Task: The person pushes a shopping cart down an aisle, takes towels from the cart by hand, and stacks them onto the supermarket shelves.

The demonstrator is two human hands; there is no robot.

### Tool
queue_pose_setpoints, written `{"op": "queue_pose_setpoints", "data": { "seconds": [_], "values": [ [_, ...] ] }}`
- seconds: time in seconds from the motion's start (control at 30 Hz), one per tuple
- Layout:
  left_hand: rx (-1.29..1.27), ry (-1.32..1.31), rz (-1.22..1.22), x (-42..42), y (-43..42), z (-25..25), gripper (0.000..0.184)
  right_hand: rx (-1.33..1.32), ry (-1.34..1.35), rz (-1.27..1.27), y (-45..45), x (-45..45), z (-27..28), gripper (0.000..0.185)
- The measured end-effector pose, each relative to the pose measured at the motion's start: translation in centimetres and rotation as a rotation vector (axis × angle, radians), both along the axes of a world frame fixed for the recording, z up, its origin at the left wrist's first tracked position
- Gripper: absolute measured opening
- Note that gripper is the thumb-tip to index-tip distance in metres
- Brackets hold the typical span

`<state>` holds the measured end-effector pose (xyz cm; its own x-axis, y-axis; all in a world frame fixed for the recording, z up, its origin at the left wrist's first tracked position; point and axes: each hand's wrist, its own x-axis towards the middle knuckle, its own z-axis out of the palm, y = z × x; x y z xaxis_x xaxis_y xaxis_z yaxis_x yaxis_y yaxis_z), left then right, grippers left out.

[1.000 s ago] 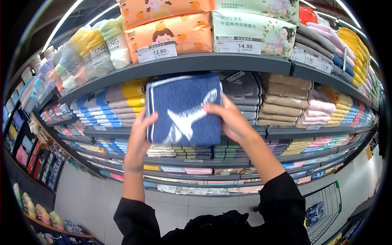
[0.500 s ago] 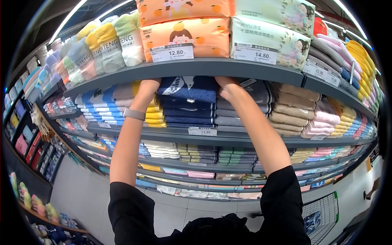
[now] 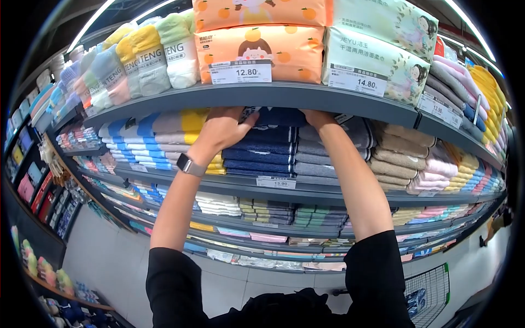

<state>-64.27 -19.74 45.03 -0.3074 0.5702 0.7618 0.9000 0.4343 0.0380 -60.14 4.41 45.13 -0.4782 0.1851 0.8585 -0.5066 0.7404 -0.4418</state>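
Observation:
In the head view, a stack of folded navy towels sits on the shelf below the tissue packs. My left hand lies over the left side of the top navy towel. Its thumb is stretched out on the cloth, apart from the fingers, whose tips go out of sight under the upper shelf. At the stack's right side, my right hand reaches in beside the same top towel. The fingers of that hand are hidden, so its grip does not show.
The upper shelf edge passes just above my hands. On it stand orange tissue packs and green ones. Grey towels adjoin the navy stack on the right, striped towels on the left. A shopping cart stands lower right.
My left hand has come from the stack's left edge onto the top towel, its thumb now showing. The towel's pale pattern is largely covered. My right hand stays at the right side.

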Motion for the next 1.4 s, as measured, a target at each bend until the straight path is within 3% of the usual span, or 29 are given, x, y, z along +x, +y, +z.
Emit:
{"op": "queue_pose_setpoints", "data": {
  "seconds": [0.13,0.33,0.4,0.53,0.7,0.8,0.9,1.03,1.17,1.27,1.4],
  "values": [
    [-0.128,-0.03,-0.024,0.4,-1.3,0.1,0.049,0.223,0.057,-0.115,-0.2,-0.2,0.7,0.031],
    [-0.113,0.096,0.075,-0.9,-1.3,-0.9,0.045,0.357,0.015,-0.272,-1.7,0.8,0.9,0.03],
    [-0.059,0.261,0.07,-0.9,-1.4,-1.2,0.044,0.382,-0.049,-0.368,-2.7,1.6,0.8,0.028],
    [-0.007,0.444,0.015,0.1,-1.2,-1.1,0.041,0.543,0.063,-0.316,-4.0,4.1,0.5,0.029],
    [-0.054,0.309,-0.025,0.3,-1.1,-1.3,0.048,0.514,-0.192,-0.144,-3.7,3.5,2.3,0.033],
    [-0.064,0.24,-0.038,0.7,-0.9,-0.3,0.053,0.556,-0.179,-0.137,-3.9,3.5,2.2,0.038],
    [-0.178,0.129,-0.036,0.8,-1.0,0.5,0.056,0.548,-0.416,-0.146,-4.8,5.2,1.8,0.056],
    [-0.26,0.01,-0.019,0.5,-1.7,0.9,0.059,0.648,-0.378,-0.132,-4.9,5.5,0.2,0.077],
    [-0.251,-0.014,-0.041,-0.3,-2.0,1.0,0.06,0.65,-0.434,-0.249,-5.0,6.2,0.1,0.075],
    [-0.242,-0.042,-0.008,0.0,-2.5,1.0,0.063,0.756,-0.323,-0.337,-4.8,6.6,-0.5,0.075],
    [-0.236,-0.104,0.05,-0.1,-2.9,0.6,0.06,0.714,-0.379,-0.332,-4.6,5.9,-1.0,0.075]
  ]
}}
